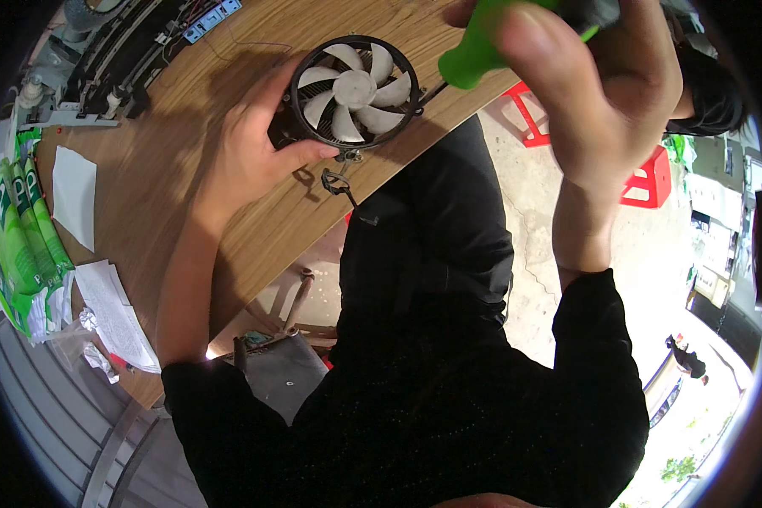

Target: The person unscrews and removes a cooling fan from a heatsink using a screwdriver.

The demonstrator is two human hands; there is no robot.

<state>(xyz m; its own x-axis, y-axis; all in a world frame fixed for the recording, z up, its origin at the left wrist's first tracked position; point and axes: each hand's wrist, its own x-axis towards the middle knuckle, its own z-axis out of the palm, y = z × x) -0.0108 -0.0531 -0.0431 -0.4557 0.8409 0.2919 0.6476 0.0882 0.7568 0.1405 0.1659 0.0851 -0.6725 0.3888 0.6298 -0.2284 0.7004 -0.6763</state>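
A round CPU cooler fan (353,88) with pale grey blades and a black frame is held over the wooden table's edge. My left hand (258,140) grips it from the left side, with the thumb on the lower rim. In my right hand (597,93), close to the camera, is a screwdriver (474,51) with a green handle. Its dark shaft points down-left and reaches the right rim of the fan; whether the tip sits in a screw I cannot tell. A black clip-like bracket (337,182) sticks out below the fan.
Green plastic packets (25,237) and white papers (114,309) lie on the left of the wooden table (178,110). Machine parts (76,68) stand at the far left. Red stools (648,179) are on the floor at right. A grey seat (284,372) is below the table edge.
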